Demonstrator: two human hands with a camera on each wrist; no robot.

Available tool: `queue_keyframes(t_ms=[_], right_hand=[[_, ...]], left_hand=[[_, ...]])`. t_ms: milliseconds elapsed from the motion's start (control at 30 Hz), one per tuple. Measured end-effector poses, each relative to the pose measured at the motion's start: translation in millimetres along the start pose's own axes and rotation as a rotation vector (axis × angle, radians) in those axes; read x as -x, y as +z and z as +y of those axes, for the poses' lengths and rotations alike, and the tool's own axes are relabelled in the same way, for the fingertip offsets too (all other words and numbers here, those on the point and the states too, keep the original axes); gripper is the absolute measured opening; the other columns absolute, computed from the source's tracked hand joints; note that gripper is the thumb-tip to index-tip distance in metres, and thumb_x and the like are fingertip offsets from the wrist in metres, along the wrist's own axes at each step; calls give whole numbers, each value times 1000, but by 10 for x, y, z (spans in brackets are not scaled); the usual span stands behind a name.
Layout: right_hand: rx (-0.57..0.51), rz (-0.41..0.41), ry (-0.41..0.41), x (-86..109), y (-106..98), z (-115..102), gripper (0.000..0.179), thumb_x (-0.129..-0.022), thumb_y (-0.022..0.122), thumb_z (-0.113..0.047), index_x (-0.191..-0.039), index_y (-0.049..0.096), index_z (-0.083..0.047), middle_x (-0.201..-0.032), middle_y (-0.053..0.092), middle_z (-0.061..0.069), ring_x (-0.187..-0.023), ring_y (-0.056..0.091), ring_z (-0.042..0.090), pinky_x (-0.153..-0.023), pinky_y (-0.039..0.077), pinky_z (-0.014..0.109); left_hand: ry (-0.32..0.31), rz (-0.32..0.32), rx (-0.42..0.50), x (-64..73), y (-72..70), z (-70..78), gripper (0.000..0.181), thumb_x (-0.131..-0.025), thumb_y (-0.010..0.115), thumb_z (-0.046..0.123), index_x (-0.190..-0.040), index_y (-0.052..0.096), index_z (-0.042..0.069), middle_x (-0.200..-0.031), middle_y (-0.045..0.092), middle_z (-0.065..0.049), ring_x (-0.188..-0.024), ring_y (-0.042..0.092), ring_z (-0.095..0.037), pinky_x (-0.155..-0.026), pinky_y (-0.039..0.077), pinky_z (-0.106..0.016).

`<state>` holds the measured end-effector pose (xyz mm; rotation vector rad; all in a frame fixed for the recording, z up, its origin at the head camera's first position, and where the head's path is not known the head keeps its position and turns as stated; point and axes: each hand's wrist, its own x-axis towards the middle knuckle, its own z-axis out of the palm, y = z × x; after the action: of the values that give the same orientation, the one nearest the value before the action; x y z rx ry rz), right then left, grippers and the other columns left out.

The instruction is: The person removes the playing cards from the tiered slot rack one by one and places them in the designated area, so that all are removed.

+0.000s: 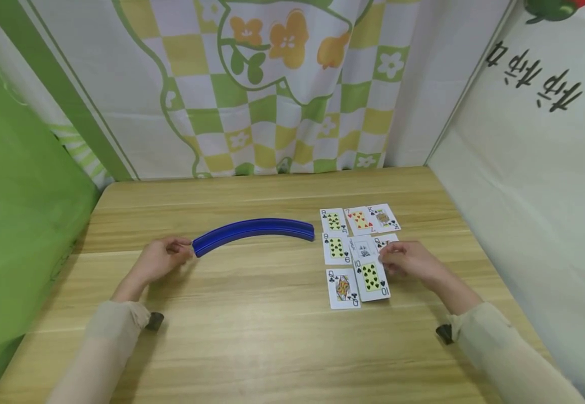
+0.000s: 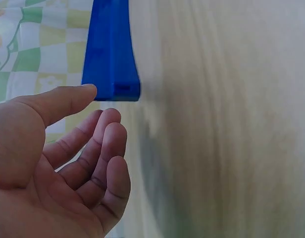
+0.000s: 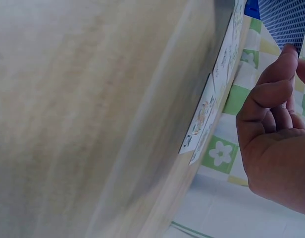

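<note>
My right hand [image 1: 415, 262] pinches the ten of spades [image 1: 371, 276] between thumb and fingers, above the other playing cards. In the right wrist view the blue patterned back of this card [image 3: 287, 21] shows at the fingertips. Partly covered by it are a black-and-white joker [image 1: 364, 248] and a queen [image 1: 384, 240]. My left hand [image 1: 163, 259], fingers loosely bent, is by the left end of a curved blue card holder [image 1: 254, 227]. The left wrist view has the thumb at the end of the holder [image 2: 112, 54]; whether it touches is unclear.
Face-up cards lie around the right hand: nine of clubs [image 1: 334, 221], seven of hearts [image 1: 359, 220], king of spades [image 1: 383, 217], nine of spades [image 1: 336, 248] and queen of clubs [image 1: 343, 288]. A checked curtain [image 1: 282, 123] hangs behind the wooden table [image 1: 252, 336].
</note>
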<state>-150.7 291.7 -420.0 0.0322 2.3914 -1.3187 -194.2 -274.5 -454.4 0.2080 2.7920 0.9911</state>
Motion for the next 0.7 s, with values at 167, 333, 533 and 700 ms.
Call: queue_keyframes(t_ms=[167, 333, 533, 700], right_hand=[[25, -15, 0, 28, 15, 23, 24, -96, 62, -18, -105, 65, 4, -83, 66, 1, -74, 60, 13, -67, 51, 28], [31, -27, 19, 29, 4, 94, 22, -93, 64, -16, -101, 66, 4, -83, 67, 3, -73, 62, 14, -70, 53, 30], [87, -43, 27, 6, 19, 215, 21, -91, 67, -14, -100, 68, 5, -80, 69, 5, -69, 63, 14, -63, 53, 27], [148, -24, 50, 14, 41, 254, 20, -90, 67, -14, -99, 70, 4, -81, 71, 7, -68, 64, 15, -60, 52, 27]], left_hand=[[16, 35, -22, 37, -93, 36, 30, -100, 60, 20, -123, 65, 1, -112, 71, -22, -104, 67, -38, -87, 55, -45], [8, 29, -13, 50, -163, 51, 34, -102, 57, 25, -126, 63, 1, -116, 70, -22, -106, 66, -38, -87, 55, -45], [36, 19, -46, 28, -217, 103, 35, -104, 54, 27, -126, 63, 1, -111, 71, -19, -98, 66, -31, -76, 53, -33], [62, 26, -102, 19, -258, 221, 33, -103, 54, 25, -124, 64, 2, -110, 72, -18, -97, 67, -32, -75, 55, -38]])
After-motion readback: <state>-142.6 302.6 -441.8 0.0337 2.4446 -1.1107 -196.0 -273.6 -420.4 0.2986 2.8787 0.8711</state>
